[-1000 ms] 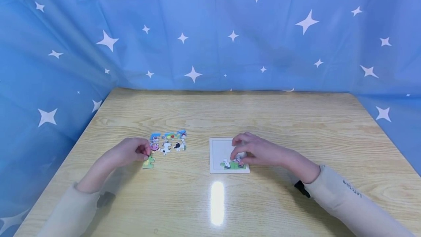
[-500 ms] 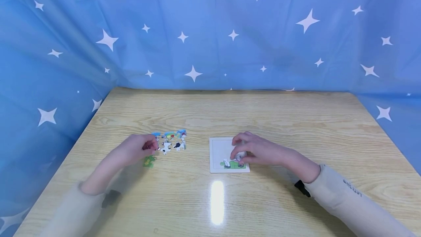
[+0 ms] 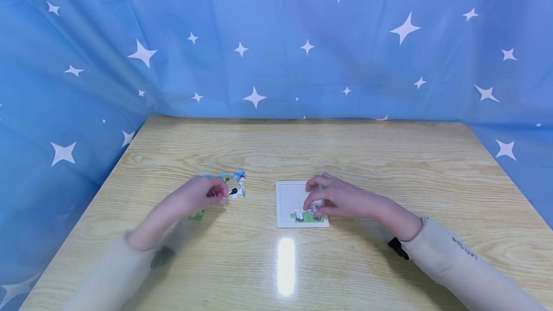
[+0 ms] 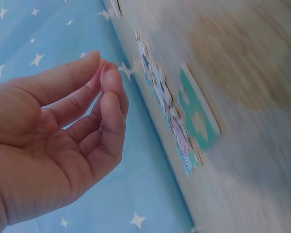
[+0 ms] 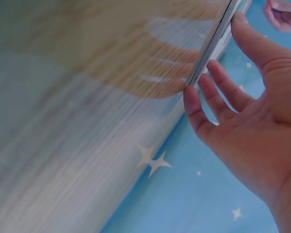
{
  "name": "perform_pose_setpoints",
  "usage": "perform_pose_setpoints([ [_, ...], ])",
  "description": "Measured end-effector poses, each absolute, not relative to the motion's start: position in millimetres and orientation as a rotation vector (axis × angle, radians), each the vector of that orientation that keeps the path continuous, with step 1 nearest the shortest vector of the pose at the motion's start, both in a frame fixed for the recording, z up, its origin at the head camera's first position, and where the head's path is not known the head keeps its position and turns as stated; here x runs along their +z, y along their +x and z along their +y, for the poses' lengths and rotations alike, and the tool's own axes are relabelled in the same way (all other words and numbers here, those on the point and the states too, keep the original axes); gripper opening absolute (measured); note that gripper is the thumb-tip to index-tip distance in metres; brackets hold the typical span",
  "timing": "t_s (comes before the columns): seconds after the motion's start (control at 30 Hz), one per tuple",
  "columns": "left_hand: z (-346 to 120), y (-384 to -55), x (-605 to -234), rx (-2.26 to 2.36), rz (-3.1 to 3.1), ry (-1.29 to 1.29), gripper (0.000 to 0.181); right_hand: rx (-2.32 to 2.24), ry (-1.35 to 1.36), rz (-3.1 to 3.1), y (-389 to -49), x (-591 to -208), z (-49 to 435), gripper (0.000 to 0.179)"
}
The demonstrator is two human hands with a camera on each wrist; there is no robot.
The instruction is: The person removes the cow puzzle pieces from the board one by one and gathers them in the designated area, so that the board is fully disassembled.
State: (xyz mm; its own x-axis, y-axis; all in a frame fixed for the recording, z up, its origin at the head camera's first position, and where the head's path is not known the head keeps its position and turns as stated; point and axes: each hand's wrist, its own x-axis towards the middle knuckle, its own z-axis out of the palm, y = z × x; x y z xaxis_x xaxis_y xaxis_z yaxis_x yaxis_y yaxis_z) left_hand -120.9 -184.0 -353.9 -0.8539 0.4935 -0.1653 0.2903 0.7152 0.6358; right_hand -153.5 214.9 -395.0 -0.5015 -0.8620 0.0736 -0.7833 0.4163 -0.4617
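Observation:
My left hand point(image 3: 205, 193) hovers over a loose group of cartoon puzzle pieces, covering several of them in the head view. In the left wrist view its fingers point(image 4: 114, 116) curve loosely toward the thumb, and no piece shows between them. A green puzzle piece point(image 4: 199, 109) lies nearest in that view; a black-and-white piece point(image 3: 236, 191) lies just right of the hand in the head view. My right hand point(image 3: 341, 197) rests its spread fingertips on the white puzzle tray point(image 3: 288, 193). Fitted green-and-white pieces point(image 3: 299, 216) line the tray's lower part, partly hidden by that hand.
The wooden table point(image 3: 259, 263) extends around the tray and loose pieces. A blue curtain point(image 3: 276, 61) with white stars hangs behind the table and along its sides. A bright light reflection lies on the tabletop below the tray.
My left hand has moved right from the green piece, across the pink one, to above the white pieces. The right hand and tray have stayed in place.

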Motion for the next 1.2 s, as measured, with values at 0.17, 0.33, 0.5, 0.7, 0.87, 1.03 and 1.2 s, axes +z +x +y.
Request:
perform_pose_setpoints([
  [0.17,-174,-120,-354,0.875,2.595,0.674,0.010,-0.664,-1.488,2.491,-153,-395,213,0.023],
  [0.33,-164,-121,-357,0.903,2.565,0.736,0.009,-0.678,-1.509,2.487,-153,-393,212,0.022],
  [0.5,-151,-123,-360,0.894,2.530,0.771,0.007,-0.683,-1.521,2.495,-152,-394,215,0.024],
  [0.7,-138,-124,-363,0.909,2.521,0.828,0.005,-0.678,-1.509,2.498,-152,-396,216,0.026],
  [0.87,-127,-124,-365,0.900,2.527,0.859,0.006,-0.676,-1.504,2.499,-153,-396,214,0.026],
  [1.03,-115,-124,-366,0.911,2.505,0.883,0.008,-0.681,-1.517,2.502,-153,-394,214,0.024],
  [1.2,-105,-123,-365,0.863,2.514,0.914,0.010,-0.679,-1.514,2.494,-152,-391,213,0.022],
])
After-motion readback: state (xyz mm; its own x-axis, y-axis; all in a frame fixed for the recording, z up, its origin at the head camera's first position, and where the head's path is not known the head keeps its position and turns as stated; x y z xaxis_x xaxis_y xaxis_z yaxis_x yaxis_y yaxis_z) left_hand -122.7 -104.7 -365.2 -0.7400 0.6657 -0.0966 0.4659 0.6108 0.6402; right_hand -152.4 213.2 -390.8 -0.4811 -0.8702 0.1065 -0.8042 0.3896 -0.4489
